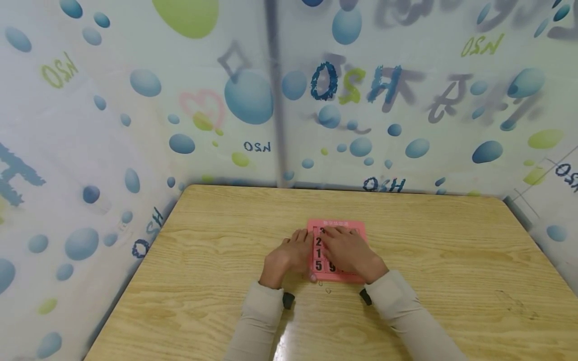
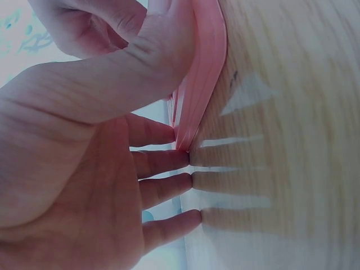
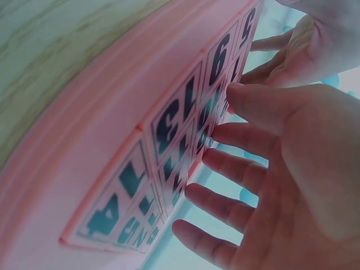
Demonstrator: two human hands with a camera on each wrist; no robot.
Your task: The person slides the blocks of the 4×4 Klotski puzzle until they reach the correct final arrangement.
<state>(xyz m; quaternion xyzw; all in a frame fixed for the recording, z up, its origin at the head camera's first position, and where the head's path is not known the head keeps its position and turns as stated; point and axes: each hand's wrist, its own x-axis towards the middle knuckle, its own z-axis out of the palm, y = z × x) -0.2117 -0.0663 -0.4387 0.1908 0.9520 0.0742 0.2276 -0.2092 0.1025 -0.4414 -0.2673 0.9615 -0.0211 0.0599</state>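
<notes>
A pink number slide puzzle (image 1: pixel 336 276) with black-numbered tiles lies flat on the wooden table. My left hand (image 1: pixel 295 252) holds it at its left side. The thumb (image 2: pixel 163 53) lies against the near left corner, while the index fingertip touches the frame farther up; the other fingertips reach down to the tabletop. Over the tiles spreads my right hand (image 1: pixel 349 250), its fingers (image 3: pixel 219 205) nearly straight and the tips on or just above the far rows. Its thumb (image 3: pixel 253 98) extends over the tiles too. The right hand hides many of the numbers from the head view.
The wooden table (image 1: pixel 203 235) extends around the puzzle on all sides. Behind it stands a patterned wall covering (image 1: pixel 253 100) with blue and green spots, and another patterned panel (image 1: pixel 81 210) runs along the left edge. Small marks show on the tabletop.
</notes>
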